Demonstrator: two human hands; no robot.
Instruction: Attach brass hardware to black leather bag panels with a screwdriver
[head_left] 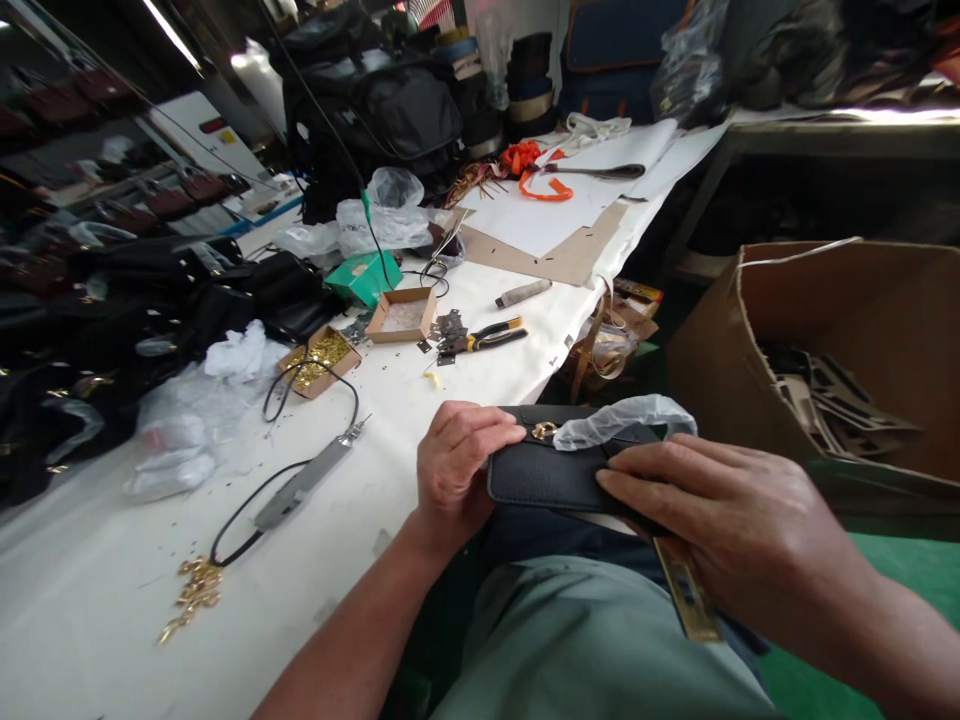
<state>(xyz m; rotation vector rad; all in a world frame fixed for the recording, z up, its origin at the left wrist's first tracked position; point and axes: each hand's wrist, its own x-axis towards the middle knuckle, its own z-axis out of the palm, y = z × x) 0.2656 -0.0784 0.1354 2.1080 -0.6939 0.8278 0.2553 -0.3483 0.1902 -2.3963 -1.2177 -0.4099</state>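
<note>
A small black leather bag with a gold clasp lies at the edge of the white table, over my lap. My left hand grips its left end, fingers curled over the top by the clasp. My right hand lies over the bag's right side, fingers closed on it, with a clear plastic wrap bunched along the bag's top. A brass-coloured strip sticks out below my right hand; whether that hand holds it is hidden.
On the table lie pliers, a handled tool, small cardboard boxes, one with gold fittings, a corded electric tool, loose gold parts. Black bags pile at left. A large cardboard box stands right.
</note>
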